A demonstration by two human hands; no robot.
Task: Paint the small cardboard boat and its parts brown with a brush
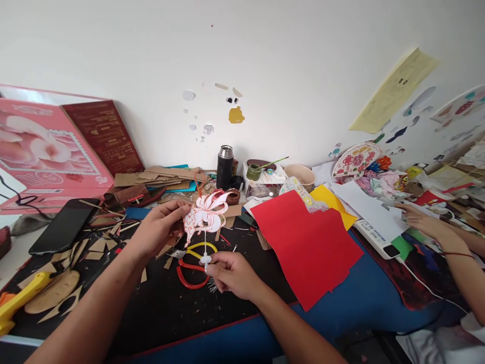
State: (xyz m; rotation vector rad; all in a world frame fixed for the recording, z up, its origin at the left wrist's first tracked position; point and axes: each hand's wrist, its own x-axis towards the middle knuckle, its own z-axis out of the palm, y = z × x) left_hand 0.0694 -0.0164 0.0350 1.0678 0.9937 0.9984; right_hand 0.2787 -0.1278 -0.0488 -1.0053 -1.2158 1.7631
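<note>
My left hand (163, 223) pinches the left edge of a white cutout (206, 215) with orange outlines, shaped like an animal with several plume-like tails. From its lower side a thin string runs down to a small white bead pendant (205, 259). The fingers of my right hand (235, 275) are closed on this pendant; thin pale strands show below it. Just behind and beneath the pendant lie scissors (191, 286) with one red and one yellow handle loop, on the black mat (162, 316).
Red paper (306, 242) lies to the right over yellow paper (337, 207). A black thermos (225, 169) stands near the wall. Cardboard scraps (100, 246), a phone (64, 226) and a yellow tool (26, 298) lie left. A co-worker's hand (422, 222) is at far right.
</note>
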